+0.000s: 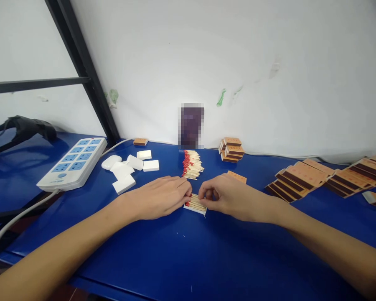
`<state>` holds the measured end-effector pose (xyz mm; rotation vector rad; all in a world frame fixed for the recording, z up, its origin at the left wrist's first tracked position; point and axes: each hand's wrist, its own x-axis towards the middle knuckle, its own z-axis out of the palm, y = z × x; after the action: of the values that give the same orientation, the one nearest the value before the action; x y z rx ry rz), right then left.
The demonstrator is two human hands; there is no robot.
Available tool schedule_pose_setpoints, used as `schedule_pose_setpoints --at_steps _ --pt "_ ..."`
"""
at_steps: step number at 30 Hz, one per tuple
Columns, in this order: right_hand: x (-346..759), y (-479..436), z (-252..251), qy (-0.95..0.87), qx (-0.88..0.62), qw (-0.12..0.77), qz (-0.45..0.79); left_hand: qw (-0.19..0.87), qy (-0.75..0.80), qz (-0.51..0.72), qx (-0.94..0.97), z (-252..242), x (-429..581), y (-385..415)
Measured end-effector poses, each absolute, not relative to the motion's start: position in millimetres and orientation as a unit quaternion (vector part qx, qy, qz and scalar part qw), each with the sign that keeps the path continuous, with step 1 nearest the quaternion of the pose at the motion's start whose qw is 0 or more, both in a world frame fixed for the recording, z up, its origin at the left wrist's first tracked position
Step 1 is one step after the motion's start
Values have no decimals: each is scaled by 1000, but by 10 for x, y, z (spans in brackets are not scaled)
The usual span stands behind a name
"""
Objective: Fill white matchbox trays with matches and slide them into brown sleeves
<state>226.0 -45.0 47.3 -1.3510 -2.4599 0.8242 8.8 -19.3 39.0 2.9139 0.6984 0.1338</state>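
A small white matchbox tray (195,205) filled with red-tipped matches lies on the blue table (175,259) between my hands. My left hand (163,196) rests palm down with its fingertips pressed against the tray's left end. My right hand (225,195) is curled, its thumb and fingers pinched at the tray's right end. A loose pile of red-tipped matches (191,164) lies just behind the tray. An orange matchbox sleeve (237,177) sits behind my right hand.
Several empty white trays (132,168) lie at the left beside a white power strip (73,162). A stack of orange matchboxes (232,149) stands by the wall. Rows of finished boxes (329,175) spread along the right. A black metal frame (81,62) rises at the left.
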Motion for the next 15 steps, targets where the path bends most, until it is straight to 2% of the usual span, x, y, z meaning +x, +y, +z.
schedule_pose_setpoints --at_steps 4,10,15 --pt "2278 -474 439 -841 -449 92 289 79 228 64 968 392 83 -171" --pt "2296 -475 501 -847 -476 106 211 60 265 96 957 386 43 -70" --pt "2285 -471 457 -826 -483 100 273 108 252 93 957 263 61 -16"
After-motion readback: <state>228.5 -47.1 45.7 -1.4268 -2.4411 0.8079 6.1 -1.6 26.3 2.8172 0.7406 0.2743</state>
